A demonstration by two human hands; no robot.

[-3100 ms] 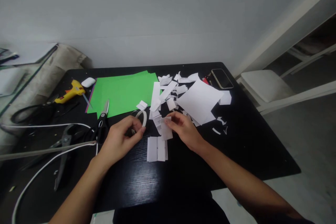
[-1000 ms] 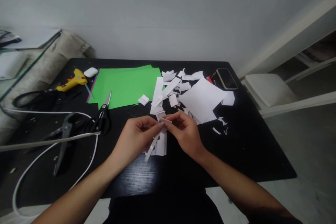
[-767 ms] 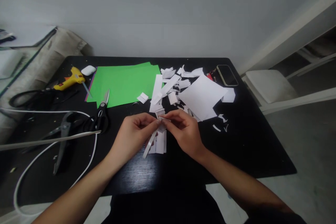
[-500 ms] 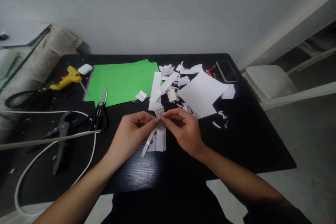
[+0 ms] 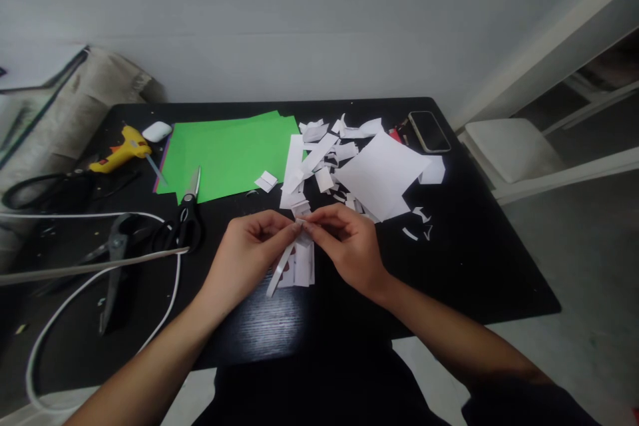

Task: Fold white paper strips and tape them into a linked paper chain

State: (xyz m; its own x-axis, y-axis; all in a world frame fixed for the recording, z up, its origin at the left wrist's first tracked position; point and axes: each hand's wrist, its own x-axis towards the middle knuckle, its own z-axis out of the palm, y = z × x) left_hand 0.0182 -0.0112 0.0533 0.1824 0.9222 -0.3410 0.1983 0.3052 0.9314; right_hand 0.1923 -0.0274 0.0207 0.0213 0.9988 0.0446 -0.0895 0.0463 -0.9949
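Close to the table's front, my left hand (image 5: 252,246) and my right hand (image 5: 352,246) meet with thumbs and forefingers pinched together. Between the fingertips they grip a narrow white paper strip (image 5: 280,271), whose free end slants down to the left. Its upper end is partly hidden by the fingers. Beneath the hands lie white paper pieces (image 5: 304,269), one with brownish marks. Just beyond the fingertips, more folded white paper (image 5: 300,207) lies near a long white piece (image 5: 291,166).
Green sheets (image 5: 229,153) lie behind my left hand, with black-handled scissors (image 5: 188,213) on their edge. Farther left are a yellow glue gun (image 5: 122,150), a white case (image 5: 156,131) and a looping white cable (image 5: 42,339). White scraps, a large white sheet (image 5: 382,173) and a phone (image 5: 429,132) lie right.
The view has shifted slightly, so the table's contents appear a little farther left. Both hands keep the same pinch on the paper strip, with barely any movement.
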